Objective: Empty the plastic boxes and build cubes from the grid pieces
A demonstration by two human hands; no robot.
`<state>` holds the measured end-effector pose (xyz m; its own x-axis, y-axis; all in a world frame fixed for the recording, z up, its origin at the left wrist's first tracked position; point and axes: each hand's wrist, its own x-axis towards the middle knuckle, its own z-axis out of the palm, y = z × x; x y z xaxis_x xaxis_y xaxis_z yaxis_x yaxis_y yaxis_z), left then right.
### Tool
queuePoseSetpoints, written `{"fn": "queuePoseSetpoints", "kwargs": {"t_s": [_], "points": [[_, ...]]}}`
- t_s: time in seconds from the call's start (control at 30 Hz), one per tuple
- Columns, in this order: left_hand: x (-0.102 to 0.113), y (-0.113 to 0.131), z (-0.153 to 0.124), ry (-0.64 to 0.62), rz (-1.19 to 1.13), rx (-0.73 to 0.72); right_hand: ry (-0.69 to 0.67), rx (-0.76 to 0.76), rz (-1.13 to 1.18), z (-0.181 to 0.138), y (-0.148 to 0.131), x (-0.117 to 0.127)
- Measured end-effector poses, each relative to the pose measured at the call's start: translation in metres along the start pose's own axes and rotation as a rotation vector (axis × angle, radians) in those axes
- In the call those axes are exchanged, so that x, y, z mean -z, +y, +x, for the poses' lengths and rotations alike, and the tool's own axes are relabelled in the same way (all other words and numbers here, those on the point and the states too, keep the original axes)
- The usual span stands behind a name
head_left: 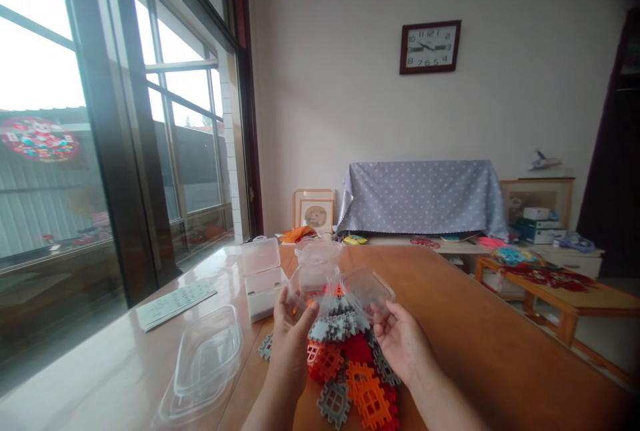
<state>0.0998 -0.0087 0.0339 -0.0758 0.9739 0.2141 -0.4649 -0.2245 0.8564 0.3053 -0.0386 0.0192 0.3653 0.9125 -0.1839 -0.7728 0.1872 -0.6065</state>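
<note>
My left hand and my right hand are raised over a wooden table, each pinching one side of a clear plastic bag. Some grey and orange pieces show through the bag. Below my hands lies a pile of grey, orange and red waffle-shaped plastic blocks on the table. My left thumb presses the bag's left edge, my right fingers grip its right edge.
A clear plastic lid lies at the near left. An open white plastic box stands behind it, beside a printed sheet. A large window runs along the left. A low bench and a covered cabinet stand beyond.
</note>
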Motion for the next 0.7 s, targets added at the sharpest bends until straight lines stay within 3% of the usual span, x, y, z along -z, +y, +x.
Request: {"fn": "queuePoseSetpoints", "kwargs": {"t_s": [0.33,0.53,0.7], "points": [[-0.008,0.007,-0.008,-0.133,-0.209,0.112,-0.057,0.054,-0.024,-0.01,-0.009,-0.011],[-0.015,0.013,-0.016,-0.097,-0.231,0.177,-0.083,0.117,-0.053,-0.015,-0.011,-0.014],[-0.012,0.013,-0.014,-0.137,-0.288,0.191,-0.066,0.159,-0.076,-0.01,-0.012,-0.009]]}}
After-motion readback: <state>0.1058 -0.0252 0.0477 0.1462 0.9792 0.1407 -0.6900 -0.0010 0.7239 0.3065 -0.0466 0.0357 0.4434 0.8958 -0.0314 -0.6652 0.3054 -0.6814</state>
